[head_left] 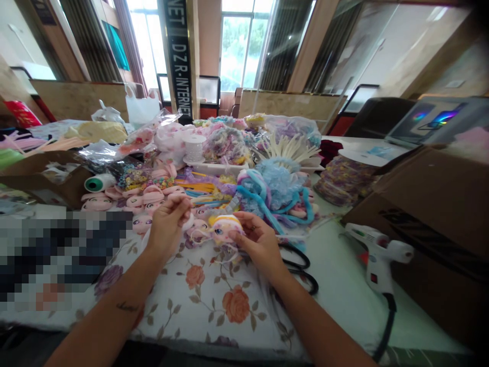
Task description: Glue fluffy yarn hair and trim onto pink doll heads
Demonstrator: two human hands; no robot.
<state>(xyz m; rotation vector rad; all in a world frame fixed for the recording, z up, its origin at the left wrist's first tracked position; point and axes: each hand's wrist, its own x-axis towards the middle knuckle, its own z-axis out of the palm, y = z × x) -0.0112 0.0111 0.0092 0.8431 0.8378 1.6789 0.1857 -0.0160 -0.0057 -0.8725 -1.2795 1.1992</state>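
Doll head [222, 228], small w/ yellow hair and a painted face, sits at the table's near-centre, just past the flowered cloth [214, 298], and I've got it in my right hand [260, 240]: fingers curled round its right side, thumb pressing near the face, so that hand is closed on it. My left hand [168, 224] is raised just left of the doll head, fingertips bunched together up top in a pinch; can't tell what's between them, too small to make out, maybe a thin strand. Hands are near each other but not touching. Behind the left hand there's a row of pink doll faces [130, 201] lying face-up, w/ a green-capped spool [98, 182] at the row's far left end. Just behind the doll head is a heap of blue and lilac yarn hair [273, 193], touching other trim. Black-handled scissors [301, 265] lie right beside my right wrist on the bare white tabletop [336, 285]. Further right, well apart from both hands, a white glue gun [376, 252] rests w/ its cord running off the near edge, next to a brown cardboard box [439, 204]. Back of the table is piled w/ bagged beads and trims; a white thread roll [194, 148] stands among them.
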